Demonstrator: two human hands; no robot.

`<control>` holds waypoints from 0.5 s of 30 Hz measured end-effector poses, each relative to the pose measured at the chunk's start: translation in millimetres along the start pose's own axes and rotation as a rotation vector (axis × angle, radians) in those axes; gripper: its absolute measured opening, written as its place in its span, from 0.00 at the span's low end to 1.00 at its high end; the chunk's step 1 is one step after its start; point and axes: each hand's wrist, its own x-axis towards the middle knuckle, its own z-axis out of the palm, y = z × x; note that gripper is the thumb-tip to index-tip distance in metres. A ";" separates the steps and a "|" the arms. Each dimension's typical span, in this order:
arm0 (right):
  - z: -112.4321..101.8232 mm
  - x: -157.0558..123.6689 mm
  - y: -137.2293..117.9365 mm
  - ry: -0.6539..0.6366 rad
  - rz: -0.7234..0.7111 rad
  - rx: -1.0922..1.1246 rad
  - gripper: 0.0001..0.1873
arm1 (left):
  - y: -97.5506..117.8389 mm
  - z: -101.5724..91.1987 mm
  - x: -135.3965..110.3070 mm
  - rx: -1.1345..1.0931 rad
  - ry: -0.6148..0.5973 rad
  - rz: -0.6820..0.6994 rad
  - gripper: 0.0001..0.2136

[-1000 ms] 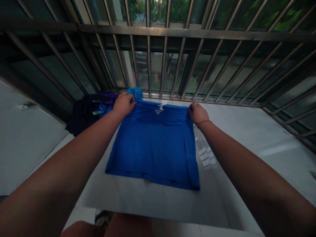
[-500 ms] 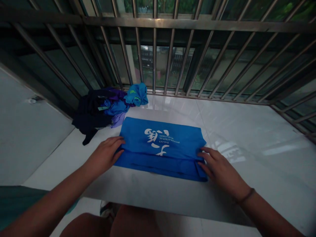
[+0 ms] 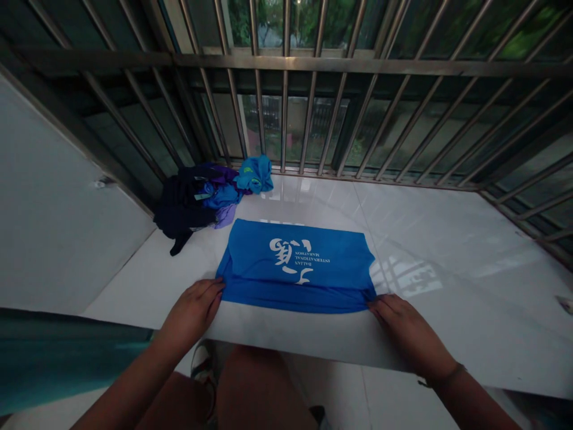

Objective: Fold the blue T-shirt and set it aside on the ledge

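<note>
A blue T-shirt (image 3: 264, 254) with white lettering, upside down from my side, lies folded on the white tiled ledge. Its near part is turned over into a darker blue band along the edge closest to me. My left hand (image 3: 197, 301) has its fingers closed on the near left corner of the shirt. At the near right corner, my right hand (image 3: 400, 319) pinches the fabric between thumb and fingers. A dark band circles my right wrist.
A crumpled pile of dark, purple and blue clothes (image 3: 185, 200) lies at the back left, with a bright blue bundle (image 3: 255, 174) at its right end. Metal window bars (image 3: 308, 65) rise along the ledge's back. My knees are below its front edge.
Both hands have moved nearer to me, down to the shirt's near corners. The folded band lies narrower and straighter. The camera view has shifted slightly.
</note>
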 end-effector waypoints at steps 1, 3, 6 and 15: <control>-3.4 -8.0 1.4 0.001 -0.002 0.001 0.16 | 6.1 -3.1 -9.4 0.013 -0.002 0.009 0.18; -10.0 -23.0 2.0 -0.007 0.009 0.007 0.15 | 20.5 -10.5 -27.6 0.029 -0.013 0.010 0.17; -17.7 -34.8 -2.9 0.002 0.062 0.001 0.17 | 43.3 -20.3 -42.5 0.028 -0.048 -0.026 0.16; -8.0 11.2 -18.6 0.043 0.152 -0.164 0.20 | 67.3 -15.5 27.0 0.060 -0.143 0.050 0.14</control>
